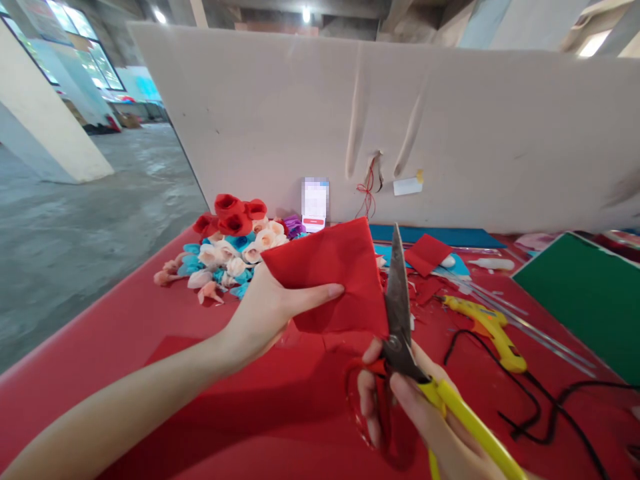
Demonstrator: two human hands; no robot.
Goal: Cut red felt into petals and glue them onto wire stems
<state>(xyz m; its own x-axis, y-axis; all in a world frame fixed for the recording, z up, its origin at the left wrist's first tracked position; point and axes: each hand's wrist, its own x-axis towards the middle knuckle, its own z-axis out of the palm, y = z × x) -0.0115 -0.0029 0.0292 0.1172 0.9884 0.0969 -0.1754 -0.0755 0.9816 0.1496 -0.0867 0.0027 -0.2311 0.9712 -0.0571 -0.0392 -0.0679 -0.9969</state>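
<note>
My left hand (270, 303) pinches a square of red crepe paper (333, 260), thumb flat on its front and fingers hidden behind. In my right hand (420, 393) is a pair of scissors (399, 300) with dark metal blades, one handle yellow and the other red. The blades point up along the right edge of the red paper, close to it; whether they touch it I cannot tell. Below the hands, a larger sheet of red paper (240, 400) lies on the red table (65, 393).
Paper flowers (235, 247) in red, white and blue are heaped at the left back. A phone (315, 203) leans on the white board (280, 120). To the right lie a yellow glue gun (493, 330), its black cord (555, 407), clear sticks (530, 327) and a green sheet (590, 300).
</note>
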